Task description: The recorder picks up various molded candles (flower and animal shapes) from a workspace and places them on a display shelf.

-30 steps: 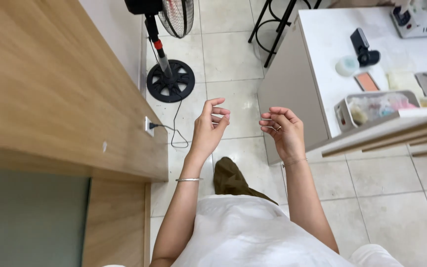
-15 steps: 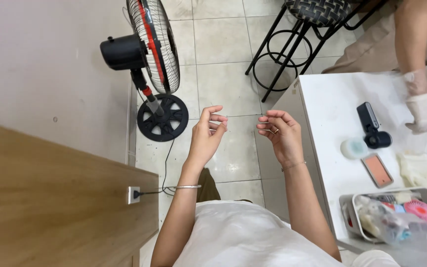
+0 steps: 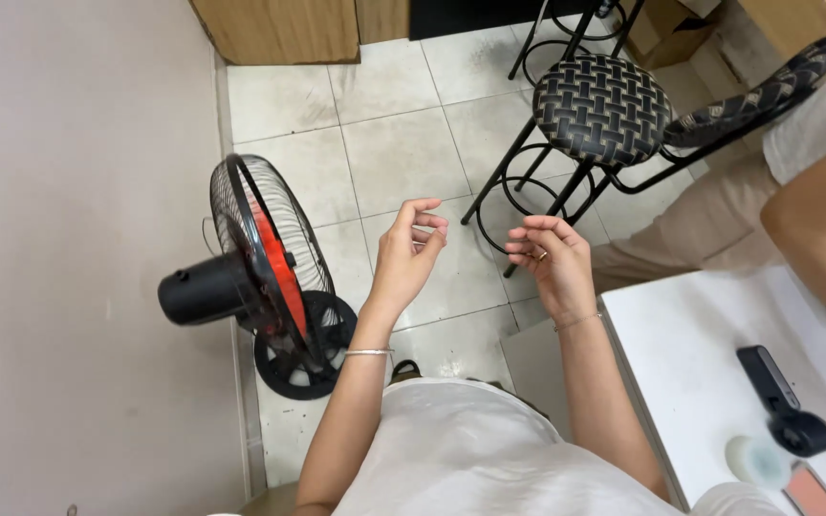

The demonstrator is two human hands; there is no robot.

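We cannot tell whether our left hand (image 3: 411, 250) pinches anything; it is too small. Beside the white table (image 3: 690, 354), a co-worker's arm (image 3: 819, 239) and a peach-coloured flat item (image 3: 819, 492) are cut off by the edge.

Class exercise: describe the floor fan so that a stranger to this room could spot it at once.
Start at the plain wall on the left. On the tiled floor beside it stands the fan, below the left hand. Its wire cage, red blades and round black base set it apart from the woven-seat stool.

Pale square-tiled floor (image 3: 403, 143) carries a black pedestal fan with red blades (image 3: 260, 277) at nine o'clock. A black metal stool with woven seat (image 3: 602, 96) stands at one o'clock.
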